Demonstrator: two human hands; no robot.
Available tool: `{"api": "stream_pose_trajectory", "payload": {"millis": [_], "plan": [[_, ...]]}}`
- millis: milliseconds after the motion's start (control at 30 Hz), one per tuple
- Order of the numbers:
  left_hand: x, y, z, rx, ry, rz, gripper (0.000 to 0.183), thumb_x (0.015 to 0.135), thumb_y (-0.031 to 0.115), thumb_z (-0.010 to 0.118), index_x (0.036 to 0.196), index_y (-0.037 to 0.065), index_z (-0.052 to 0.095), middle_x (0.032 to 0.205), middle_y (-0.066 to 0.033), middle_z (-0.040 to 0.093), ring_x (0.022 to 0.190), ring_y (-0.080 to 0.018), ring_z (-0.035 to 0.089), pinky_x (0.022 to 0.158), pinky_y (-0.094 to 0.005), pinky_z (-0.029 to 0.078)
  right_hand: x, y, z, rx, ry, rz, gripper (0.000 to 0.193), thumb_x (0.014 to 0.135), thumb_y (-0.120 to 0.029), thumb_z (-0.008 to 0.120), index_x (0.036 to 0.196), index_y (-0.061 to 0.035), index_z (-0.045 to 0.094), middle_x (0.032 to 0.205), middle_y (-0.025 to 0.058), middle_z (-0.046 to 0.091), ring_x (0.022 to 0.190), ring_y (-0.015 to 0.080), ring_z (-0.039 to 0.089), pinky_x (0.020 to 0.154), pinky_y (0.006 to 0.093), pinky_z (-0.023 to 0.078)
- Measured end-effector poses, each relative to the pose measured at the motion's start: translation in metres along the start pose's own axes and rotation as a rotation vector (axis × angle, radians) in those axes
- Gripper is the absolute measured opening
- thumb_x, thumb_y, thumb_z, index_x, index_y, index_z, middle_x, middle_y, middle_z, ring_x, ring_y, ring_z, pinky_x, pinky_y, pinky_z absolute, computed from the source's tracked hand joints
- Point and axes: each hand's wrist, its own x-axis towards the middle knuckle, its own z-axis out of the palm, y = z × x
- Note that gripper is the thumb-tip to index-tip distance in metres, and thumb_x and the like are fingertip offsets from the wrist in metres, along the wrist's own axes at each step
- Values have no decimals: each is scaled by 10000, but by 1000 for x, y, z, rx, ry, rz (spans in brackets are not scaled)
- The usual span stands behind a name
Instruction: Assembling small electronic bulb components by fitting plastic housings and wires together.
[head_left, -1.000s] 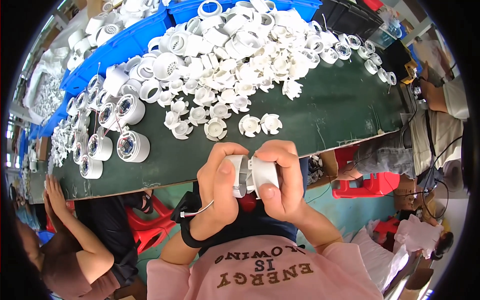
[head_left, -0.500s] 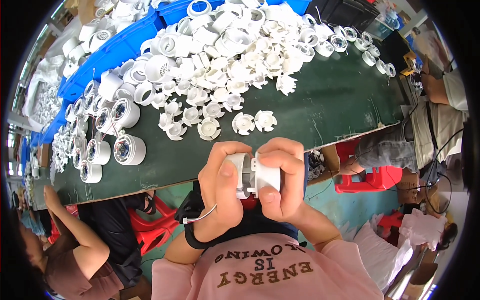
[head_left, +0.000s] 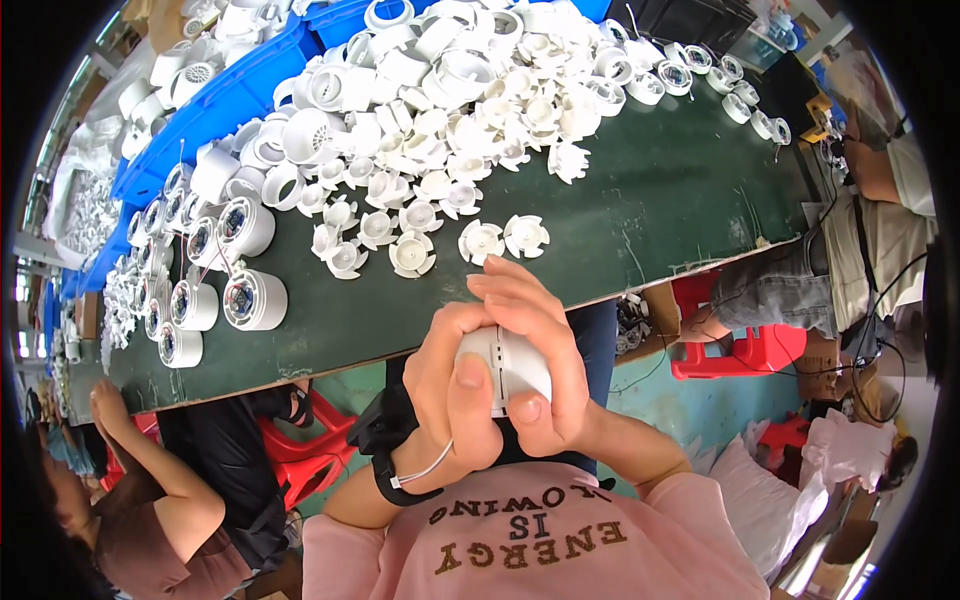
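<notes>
Just past the table's near edge, in front of my body, both hands clasp a round white plastic housing [head_left: 522, 378]. Its two halves meet at a seam with small slots. My left hand [head_left: 452, 385] wraps the left half, thumb lying on top. My right hand [head_left: 570, 385] is closed round the other half, its fingers reaching over the far side. A thin cable [head_left: 428, 467] with a small white plug trails from the housing under my left hand to the wrist. The housing's underside is hidden.
On the green table [head_left: 660, 200] lie a heap of white housing rings [head_left: 465, 75] and several bladed fan wheels [head_left: 412, 254]. Housings with wired circuit boards [head_left: 255, 300] stand at the left. Blue bins [head_left: 215, 110] line the back. Other people sit at both sides, near red stools [head_left: 745, 352].
The two housing halves, apart with a gap before, now sit together at a narrow seam. My right fingers have moved over the top, and both hands are slightly lower.
</notes>
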Motion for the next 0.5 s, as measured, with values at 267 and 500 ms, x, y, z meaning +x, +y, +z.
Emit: {"api": "stream_pose_trajectory", "payload": {"millis": [267, 500], "plan": [[27, -3, -23, -47, -60, -25, 309, 950, 232, 355, 1014, -11, 535, 826, -164, 577, 725, -233, 585, 659, -316, 451, 20, -6, 0, -118, -163, 203, 701, 849, -219, 601, 1375, 107, 273, 1391, 302, 329, 1255, 443, 365, 1042, 460, 298], [28, 8, -24, -36, -262, -188, 1013, 711, 241, 795, 1441, 22, 128, 1296, -170, 361, 1179, -275, 439, 966, -360, 397, -3, -5, 19, 288, 173, 500, 760, 819, -51, 665, 1428, 22, 215, 1182, 132, 516, 946, 180, 577, 809, 316, 490]]}}
